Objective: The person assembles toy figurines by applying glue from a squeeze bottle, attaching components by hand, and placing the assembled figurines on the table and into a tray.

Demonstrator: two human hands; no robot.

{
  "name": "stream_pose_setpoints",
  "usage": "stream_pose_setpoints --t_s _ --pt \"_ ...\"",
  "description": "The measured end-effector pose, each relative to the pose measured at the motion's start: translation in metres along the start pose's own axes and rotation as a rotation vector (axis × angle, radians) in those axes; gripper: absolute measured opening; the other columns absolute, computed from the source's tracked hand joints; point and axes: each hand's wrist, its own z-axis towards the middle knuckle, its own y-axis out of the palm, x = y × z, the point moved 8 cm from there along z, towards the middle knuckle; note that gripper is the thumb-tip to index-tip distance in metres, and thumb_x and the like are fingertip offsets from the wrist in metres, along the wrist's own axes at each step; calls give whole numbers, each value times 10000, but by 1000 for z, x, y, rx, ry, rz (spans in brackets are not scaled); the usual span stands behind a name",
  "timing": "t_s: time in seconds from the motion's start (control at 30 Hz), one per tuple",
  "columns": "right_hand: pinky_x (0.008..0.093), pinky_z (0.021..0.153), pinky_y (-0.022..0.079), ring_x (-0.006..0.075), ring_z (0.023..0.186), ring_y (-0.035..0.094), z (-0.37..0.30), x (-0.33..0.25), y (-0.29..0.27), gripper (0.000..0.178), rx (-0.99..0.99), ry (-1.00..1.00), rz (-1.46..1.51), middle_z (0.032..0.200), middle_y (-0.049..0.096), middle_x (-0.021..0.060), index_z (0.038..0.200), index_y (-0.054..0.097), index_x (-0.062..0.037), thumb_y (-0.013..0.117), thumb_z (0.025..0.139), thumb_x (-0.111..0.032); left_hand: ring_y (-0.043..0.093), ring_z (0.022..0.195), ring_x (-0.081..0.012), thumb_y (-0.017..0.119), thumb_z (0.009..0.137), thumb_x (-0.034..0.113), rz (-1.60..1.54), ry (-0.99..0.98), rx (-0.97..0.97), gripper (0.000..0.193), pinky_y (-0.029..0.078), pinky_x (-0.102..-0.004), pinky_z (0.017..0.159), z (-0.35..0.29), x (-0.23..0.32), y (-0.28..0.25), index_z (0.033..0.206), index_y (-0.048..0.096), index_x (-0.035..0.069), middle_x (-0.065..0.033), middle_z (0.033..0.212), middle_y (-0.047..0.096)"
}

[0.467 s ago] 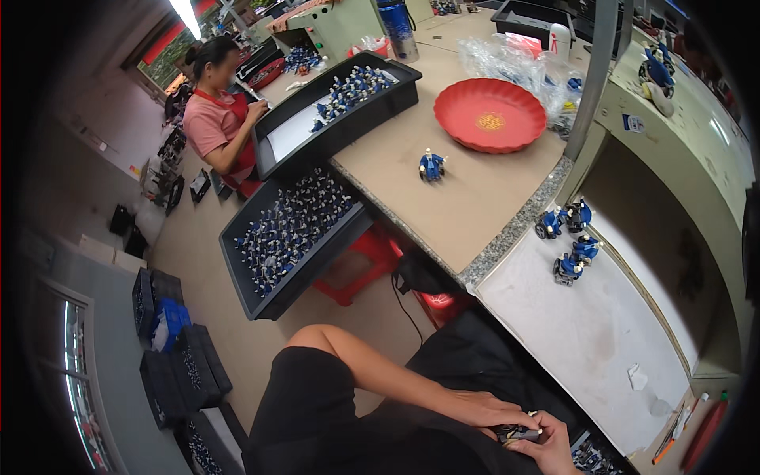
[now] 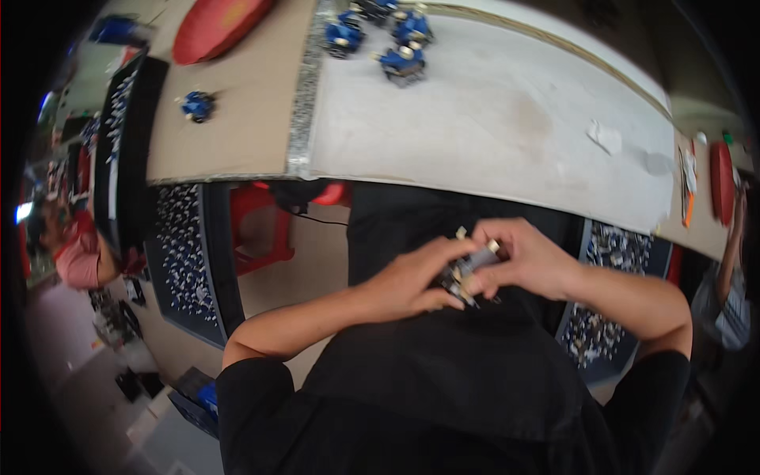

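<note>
In front of my chest, over my black-clothed lap, both hands close on a small figurine (image 2: 469, 273) with grey, black and pale parts. It is blurred by motion and partly covered by fingers. My left hand (image 2: 412, 279) grips it from the left, thumb below and fingers above. From the other side my right hand (image 2: 518, 257) pinches its grey part between thumb and fingers. Beyond them, several blue figurines with dark wheels, the nearest one (image 2: 402, 65) among them, stand on the white work board (image 2: 475, 103).
One blue figurine (image 2: 197, 106) stands on the tan table (image 2: 237, 142) near a red dish (image 2: 214, 36). Trays of small figures flank me, one at left (image 2: 226, 269), one at right (image 2: 662, 255). A red stool (image 2: 265, 237) is below. People are at left (image 2: 79, 257) and right (image 2: 724, 305).
The view has swung right, so the board now lies straight ahead. My hands, still on the figurine, appear higher and nearer the middle, and both forearms show.
</note>
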Motion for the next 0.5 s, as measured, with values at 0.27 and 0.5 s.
stream_pose_setpoints --t_s 0.27,0.5 --pt "326 672 506 251 727 575 -37 -57 13 755 476 -761 -827 969 548 131 1253 391 -42 755 595 -107 379 1168 -226 676 748 143 -204 125 321 745 327 -350 958 -5 1 -14 1313 209 11 -125 1253 353" --pt "329 639 495 262 736 584 -45 -52 15 684 641 -866 -842 887 584 134 1192 463 -21 739 569 -81 436 1122 -217 681 748 164 -157 147 312 751 347 -337 944 2 8 -17 1337 248 -9 -143 1271 377"
